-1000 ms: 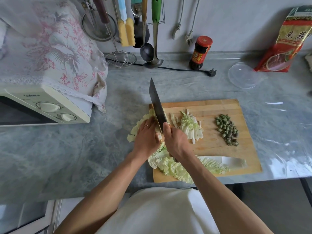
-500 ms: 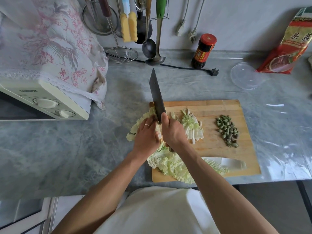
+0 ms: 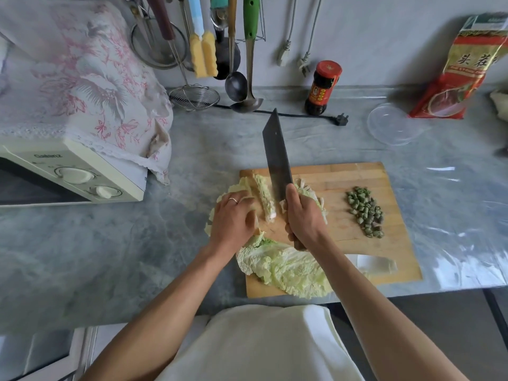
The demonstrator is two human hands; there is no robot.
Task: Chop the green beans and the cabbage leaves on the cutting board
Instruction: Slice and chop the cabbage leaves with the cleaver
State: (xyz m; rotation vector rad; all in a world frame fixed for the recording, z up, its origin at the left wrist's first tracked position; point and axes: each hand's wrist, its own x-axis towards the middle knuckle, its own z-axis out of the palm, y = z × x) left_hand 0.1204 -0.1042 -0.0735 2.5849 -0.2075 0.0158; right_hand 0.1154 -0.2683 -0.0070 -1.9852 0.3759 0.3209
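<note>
R hand (image 3: 303, 215) grips cleaver (image 3: 276, 155); L hand (image 3: 233, 218) flat, pressing cabbage (image 3: 261, 192).

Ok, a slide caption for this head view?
Right hand raises cleaver over cabbage leaves held by left hand; chopped green beans alongside.

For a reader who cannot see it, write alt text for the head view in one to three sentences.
A right hand grips a cleaver raised over cabbage on a cutting board, while the left hand holds the cabbage down. Chopped beans lie in a pile on the board's right; a whole leaf lies at its near edge. A microwave sits to the left.
</note>
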